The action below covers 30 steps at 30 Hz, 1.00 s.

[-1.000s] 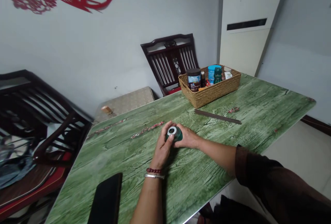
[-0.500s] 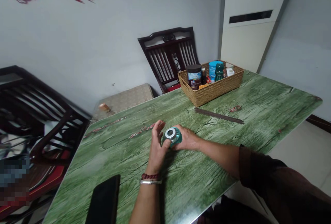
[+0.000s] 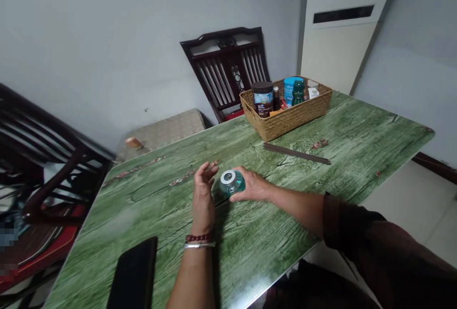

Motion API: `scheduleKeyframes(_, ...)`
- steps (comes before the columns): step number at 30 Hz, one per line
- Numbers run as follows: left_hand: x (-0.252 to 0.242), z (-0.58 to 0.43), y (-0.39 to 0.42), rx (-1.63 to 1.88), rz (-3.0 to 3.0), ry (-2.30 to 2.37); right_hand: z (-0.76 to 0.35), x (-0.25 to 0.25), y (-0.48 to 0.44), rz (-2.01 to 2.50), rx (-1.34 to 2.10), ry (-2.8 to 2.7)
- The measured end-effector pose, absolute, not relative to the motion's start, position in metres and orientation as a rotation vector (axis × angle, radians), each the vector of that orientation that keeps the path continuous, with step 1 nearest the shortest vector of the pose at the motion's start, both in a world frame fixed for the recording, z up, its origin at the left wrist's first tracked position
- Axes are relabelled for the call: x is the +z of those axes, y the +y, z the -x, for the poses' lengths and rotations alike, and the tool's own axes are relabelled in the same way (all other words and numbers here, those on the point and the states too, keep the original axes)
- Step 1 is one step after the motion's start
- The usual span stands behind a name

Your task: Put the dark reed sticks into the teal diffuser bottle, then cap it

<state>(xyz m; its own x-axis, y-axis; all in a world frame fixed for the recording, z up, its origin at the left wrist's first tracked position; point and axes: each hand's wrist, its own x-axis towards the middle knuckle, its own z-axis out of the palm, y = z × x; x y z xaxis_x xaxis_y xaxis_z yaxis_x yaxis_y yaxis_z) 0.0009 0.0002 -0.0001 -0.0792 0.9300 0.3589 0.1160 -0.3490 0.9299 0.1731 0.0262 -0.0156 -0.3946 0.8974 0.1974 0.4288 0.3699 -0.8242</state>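
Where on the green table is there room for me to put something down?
There is room on the green table between the dark sticks and the right forearm, and left of the left hand, above the black phone. It is crowded around the teal glass jar, held by the right hand, and at the wicker basket.

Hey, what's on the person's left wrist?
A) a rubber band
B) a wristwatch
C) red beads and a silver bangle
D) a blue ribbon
C. The left hand has a dark red bead bracelet with a silver bangle just below it on the wrist.
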Motion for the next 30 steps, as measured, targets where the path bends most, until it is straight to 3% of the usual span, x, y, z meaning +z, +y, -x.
scheduleKeyframes(5, 0.006, -0.007, -0.007, 1.304, -1.481, 0.912, -0.173, -0.015, 0.026, 1.17, 0.905, -1.987)
scheduleKeyframes(17, 0.006, -0.008, -0.005, 1.264, -1.527, 0.994, -0.172, -0.017, 0.027, 1.169, 0.884, -2.004)
scheduleKeyframes(22, 0.014, -0.004, -0.001, 1.607, -1.433, 1.024, -0.173, -0.017, 0.027, 1.139, 0.898, -1.995)
scheduleKeyframes(25, 0.021, 0.019, 0.003, 1.67, -1.45, 1.273, -0.174, -0.017, 0.026, 1.148, 0.913, -1.983)
scheduleKeyframes(30, 0.018, 0.059, 0.004, 1.164, -1.963, 1.865, -0.173, -0.018, 0.026, 1.154, 0.92, -1.969)
